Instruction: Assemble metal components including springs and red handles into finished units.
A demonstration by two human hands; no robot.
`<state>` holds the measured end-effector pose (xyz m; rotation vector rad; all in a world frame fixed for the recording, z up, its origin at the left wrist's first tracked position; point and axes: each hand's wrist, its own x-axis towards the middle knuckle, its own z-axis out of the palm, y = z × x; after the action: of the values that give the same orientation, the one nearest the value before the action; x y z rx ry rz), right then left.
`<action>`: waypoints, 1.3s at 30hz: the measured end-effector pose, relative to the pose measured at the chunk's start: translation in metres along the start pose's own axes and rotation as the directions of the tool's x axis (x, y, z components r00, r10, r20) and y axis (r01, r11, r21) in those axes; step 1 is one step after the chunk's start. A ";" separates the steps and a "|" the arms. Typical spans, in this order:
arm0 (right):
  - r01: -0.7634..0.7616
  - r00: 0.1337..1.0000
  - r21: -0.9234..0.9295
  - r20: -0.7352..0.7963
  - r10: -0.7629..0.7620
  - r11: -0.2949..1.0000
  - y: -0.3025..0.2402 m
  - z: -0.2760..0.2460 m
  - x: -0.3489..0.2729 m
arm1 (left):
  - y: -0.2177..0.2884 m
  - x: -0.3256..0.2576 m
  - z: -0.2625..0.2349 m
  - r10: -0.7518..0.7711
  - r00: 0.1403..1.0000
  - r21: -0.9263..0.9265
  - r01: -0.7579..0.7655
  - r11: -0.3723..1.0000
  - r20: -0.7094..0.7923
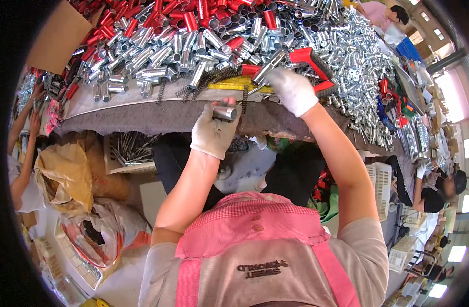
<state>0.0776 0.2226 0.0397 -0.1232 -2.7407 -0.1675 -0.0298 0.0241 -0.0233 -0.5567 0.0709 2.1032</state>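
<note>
My left hand, in a pale glove with bare fingertips, holds a short shiny metal tube at the table's front edge. To its right, my white-gloved right hand is over the worktable, its fingers smeared by motion. Just beyond those fingers lies a silver tube with a red end. A red and black handle-shaped part rests beside the right hand. Dark coil springs lie between the hands and the pile, and one spring hangs over the edge near the left hand.
Heaped silver tubes, red tubes and small metal fittings cover the table. A cardboard piece stands far left. Below are sacks and a crate of thin rods. Other people work at left and right.
</note>
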 end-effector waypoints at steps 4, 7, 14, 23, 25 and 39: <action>-0.149 0.783 0.436 -0.496 0.376 0.887 -0.029 -0.033 -0.017 | -0.004 0.000 0.007 0.036 0.999 -0.013 -0.036 0.999 -0.028; -0.009 0.726 0.860 -0.345 0.595 0.509 -0.076 -0.046 -0.042 | -0.010 0.000 0.005 -0.061 0.998 -0.074 0.063 0.995 0.021; 0.059 0.586 0.906 -0.372 0.720 0.420 -0.120 -0.043 -0.074 | -0.024 -0.011 0.010 -0.063 0.997 -0.066 0.060 0.996 -0.049; -0.083 0.771 0.940 -0.149 0.619 0.330 -0.128 -0.019 -0.077 | -0.042 -0.032 0.002 -0.373 0.919 0.187 0.346 0.919 0.130; -0.014 0.796 0.643 -0.456 0.397 0.766 -0.120 -0.029 -0.078 | -0.043 -0.037 0.010 -0.272 0.962 0.120 0.265 0.957 0.042; -0.194 0.645 0.980 0.087 0.759 0.053 -0.096 -0.039 -0.068 | -0.032 -0.062 0.020 -0.375 0.927 0.702 0.268 0.660 -0.002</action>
<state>0.1444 0.1179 0.0393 -0.6034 -1.6190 1.5018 0.0181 -0.0013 0.0256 0.0524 0.6151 1.5858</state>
